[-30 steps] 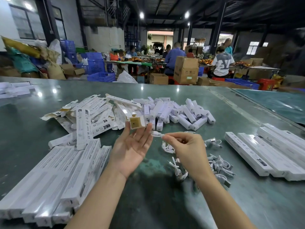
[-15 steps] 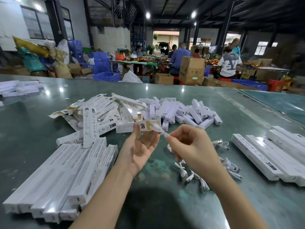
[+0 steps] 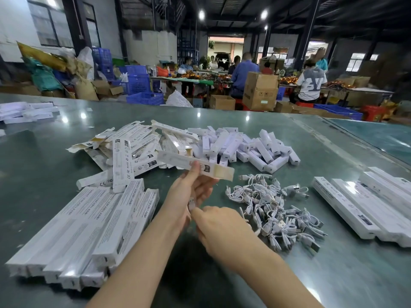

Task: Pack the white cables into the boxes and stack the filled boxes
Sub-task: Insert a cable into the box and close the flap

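Since half a second before, both hands dropped nearer; the long white cardboard box (image 3: 195,166) tilted flat.
Left hand (image 3: 191,192) pinched that light, crushable box mid-length; right hand (image 3: 219,227) pinched a limp white cable plug (image 3: 191,202) just below it, best held by the plug.

Your left hand (image 3: 189,192) is raised, thumb and fingers pinching, palm turned toward you. Your right hand (image 3: 220,232) sits just below it, fingers curled, knuckles up, both forearms converging.

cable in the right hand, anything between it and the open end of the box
Nothing visible blocks it. The right hand pinches the cable low beside the left hand, which holds the box; its open end faces right, unobstructed.
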A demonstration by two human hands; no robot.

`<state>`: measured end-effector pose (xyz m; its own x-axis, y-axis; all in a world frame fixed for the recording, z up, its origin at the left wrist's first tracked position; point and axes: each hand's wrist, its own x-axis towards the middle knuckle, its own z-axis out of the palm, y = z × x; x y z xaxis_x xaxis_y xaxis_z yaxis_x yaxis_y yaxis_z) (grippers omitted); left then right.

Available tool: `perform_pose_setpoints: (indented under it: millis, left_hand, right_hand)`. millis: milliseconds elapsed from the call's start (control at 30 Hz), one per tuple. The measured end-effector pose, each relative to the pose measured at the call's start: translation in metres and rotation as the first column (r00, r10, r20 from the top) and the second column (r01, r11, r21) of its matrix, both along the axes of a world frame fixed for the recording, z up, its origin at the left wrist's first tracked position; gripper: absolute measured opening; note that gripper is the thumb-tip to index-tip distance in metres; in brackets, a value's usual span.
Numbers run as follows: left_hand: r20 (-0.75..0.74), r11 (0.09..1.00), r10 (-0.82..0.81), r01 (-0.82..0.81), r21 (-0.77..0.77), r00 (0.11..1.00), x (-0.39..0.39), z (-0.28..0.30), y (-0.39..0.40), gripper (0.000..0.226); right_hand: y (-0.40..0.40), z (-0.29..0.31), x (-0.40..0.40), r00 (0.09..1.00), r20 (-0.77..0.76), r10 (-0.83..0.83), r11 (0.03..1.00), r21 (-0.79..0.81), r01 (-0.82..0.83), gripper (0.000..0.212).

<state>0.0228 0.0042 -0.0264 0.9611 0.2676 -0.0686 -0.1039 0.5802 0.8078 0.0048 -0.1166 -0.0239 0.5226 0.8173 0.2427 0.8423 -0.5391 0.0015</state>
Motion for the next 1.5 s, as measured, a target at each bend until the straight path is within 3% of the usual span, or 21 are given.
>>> perform_pose_setpoints:
  millis: [100, 233, 333, 633, 833, 1067, 1233, 1500]
  left_hand:
    - [-0.008, 1.0, -0.03, 0.03, -0.006, 1.0, 0.001, 0.0, 0.0, 0.048]
    - [-0.001, 0.991, -0.018, 0.018, -0.133, 1.0, 0.002, -0.003, 0.008, 0.032]
    - [-0.006, 0.993, 0.033, -0.034, -0.116, 0.999, 0.004, -0.005, 0.004, 0.029]
    - [-0.009, 1.0, 0.015, -0.015, 0.012, 1.0, 0.005, -0.007, -0.002, 0.034]
    - [0.009, 0.997, 0.018, -0.019, 0.077, 1.0, 0.002, -0.008, -0.005, 0.028]
    - [0.011, 0.999, 0.033, -0.033, 0.012, 0.999, 0.002, -0.008, -0.007, 0.048]
    - [0.036, 0.995, 0.042, -0.045, 0.088, 0.998, 0.002, -0.01, -0.007, 0.035]
    - [0.051, 0.986, 0.03, -0.038, 0.165, 0.998, 0.003, -0.011, -0.009, 0.039]
  right_hand:
    - [-0.008, 0.005, 0.004, 0.979, -0.201, 0.024, 0.967, 0.255, 0.029, 0.006]
    - [-0.025, 0.029, 0.013, 0.843, -0.516, 0.154, 0.791, 0.576, 0.208, 0.018]
    - [-0.039, 0.046, 0.018, 0.745, -0.625, 0.235, 0.662, 0.664, 0.348, 0.02]
    - [-0.036, 0.033, 0.026, 0.837, -0.536, -0.107, 0.692, 0.565, 0.45, 0.017]
    - [-0.033, 0.029, 0.026, 0.873, -0.45, -0.187, 0.716, 0.547, 0.435, 0.014]
    - [-0.028, 0.024, 0.024, 0.884, -0.426, -0.192, 0.751, 0.516, 0.412, 0.011]
    - [-0.033, 0.025, 0.031, 0.827, -0.539, -0.162, 0.636, 0.584, 0.505, 0.015]
    - [-0.028, 0.023, 0.031, 0.764, -0.645, -0.027, 0.464, 0.669, 0.581, 0.013]
